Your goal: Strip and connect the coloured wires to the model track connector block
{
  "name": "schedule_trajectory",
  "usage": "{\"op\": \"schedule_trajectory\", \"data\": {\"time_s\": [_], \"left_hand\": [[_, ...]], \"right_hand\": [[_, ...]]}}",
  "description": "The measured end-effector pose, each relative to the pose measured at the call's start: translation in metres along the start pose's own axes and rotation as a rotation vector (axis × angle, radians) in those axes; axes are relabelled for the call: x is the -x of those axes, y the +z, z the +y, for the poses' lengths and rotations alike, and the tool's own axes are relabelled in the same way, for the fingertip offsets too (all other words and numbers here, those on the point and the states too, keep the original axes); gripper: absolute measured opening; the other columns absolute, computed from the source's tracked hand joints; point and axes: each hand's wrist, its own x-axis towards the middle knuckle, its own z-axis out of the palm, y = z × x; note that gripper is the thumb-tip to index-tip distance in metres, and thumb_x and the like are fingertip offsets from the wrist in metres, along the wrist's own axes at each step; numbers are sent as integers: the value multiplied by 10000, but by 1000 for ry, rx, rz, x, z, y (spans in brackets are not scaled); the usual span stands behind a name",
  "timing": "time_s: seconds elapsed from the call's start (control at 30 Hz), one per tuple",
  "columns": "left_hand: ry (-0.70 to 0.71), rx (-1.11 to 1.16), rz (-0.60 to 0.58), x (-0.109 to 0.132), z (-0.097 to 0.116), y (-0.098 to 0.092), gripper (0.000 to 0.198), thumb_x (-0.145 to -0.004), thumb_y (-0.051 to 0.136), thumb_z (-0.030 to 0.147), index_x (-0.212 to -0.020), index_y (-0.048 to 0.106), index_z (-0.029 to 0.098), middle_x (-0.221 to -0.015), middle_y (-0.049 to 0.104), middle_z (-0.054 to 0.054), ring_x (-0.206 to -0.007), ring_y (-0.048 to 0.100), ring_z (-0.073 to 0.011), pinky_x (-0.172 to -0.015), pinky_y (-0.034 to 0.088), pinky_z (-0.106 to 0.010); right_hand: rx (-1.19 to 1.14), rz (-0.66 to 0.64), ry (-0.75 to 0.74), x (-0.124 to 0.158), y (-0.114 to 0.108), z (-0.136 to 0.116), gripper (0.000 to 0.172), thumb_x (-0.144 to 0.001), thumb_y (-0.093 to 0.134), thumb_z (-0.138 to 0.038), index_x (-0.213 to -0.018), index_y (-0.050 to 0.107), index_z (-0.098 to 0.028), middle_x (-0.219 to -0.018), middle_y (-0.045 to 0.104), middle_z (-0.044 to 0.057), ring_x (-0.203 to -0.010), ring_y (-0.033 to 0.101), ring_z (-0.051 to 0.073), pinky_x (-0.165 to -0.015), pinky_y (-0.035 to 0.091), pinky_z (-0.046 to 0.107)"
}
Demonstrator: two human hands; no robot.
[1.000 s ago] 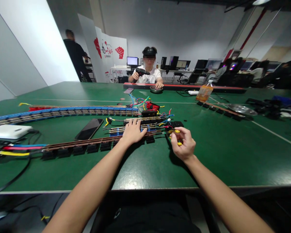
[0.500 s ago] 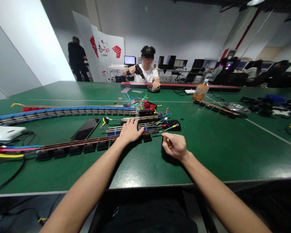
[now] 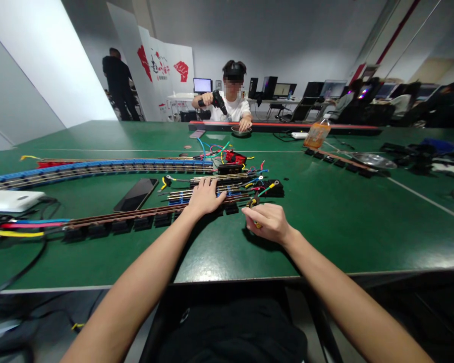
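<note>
Rails (image 3: 178, 198) lie on table (image 3: 348, 224), under left hand (image 3: 203, 198); phone (image 3: 136, 195) lies left of left hand. Bowl (image 3: 241, 134) stands behind rails; bottle (image 3: 318, 134), right of bowl; dish (image 3: 375, 161), right of bottle.

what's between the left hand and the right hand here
In the head view, the brown strip extends past the left hand toward the right hand, with a black block in the gap.

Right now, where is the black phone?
In the head view, the black phone lies left of the left hand, between the blue strip and the brown rails.
</note>
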Motion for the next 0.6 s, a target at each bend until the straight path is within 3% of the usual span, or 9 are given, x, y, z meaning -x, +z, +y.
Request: {"op": "schedule_trajectory", "data": {"time_s": [0.2,0.33,0.6], "left_hand": [[0,-4,-2,0,-1,2,671,-979,378,551,-1482,404,108,-1558,403,-174,-1454,331,-342,-1126,372,-492],[-1,-9,-5,-1,-1,2,669,-981,372,555,-1478,420,110,-1556,405,-179,-1453,332,-350,-1119,383,-514],[4,-20,-9,-1,-1,2,657,-984,369,559,-1466,441,119,-1550,411,-178,-1448,341,-342,-1105,404,-507]], "right_hand": [[-78,88,154,-2,-4,-1,260,-835,573,-98,-1077,579,-194,-619,635,-47,-475,571,92,-534,477,218],[-50,190,287,-3,-6,-1,248,-818,572,-107,-1048,568,-199,-624,630,-48,-398,514,73,-440,436,199],[-25,256,494,-1,-5,-4,185,-822,589,-146,-990,559,-219,-534,539,-95,-355,474,65,-398,404,184]]}}
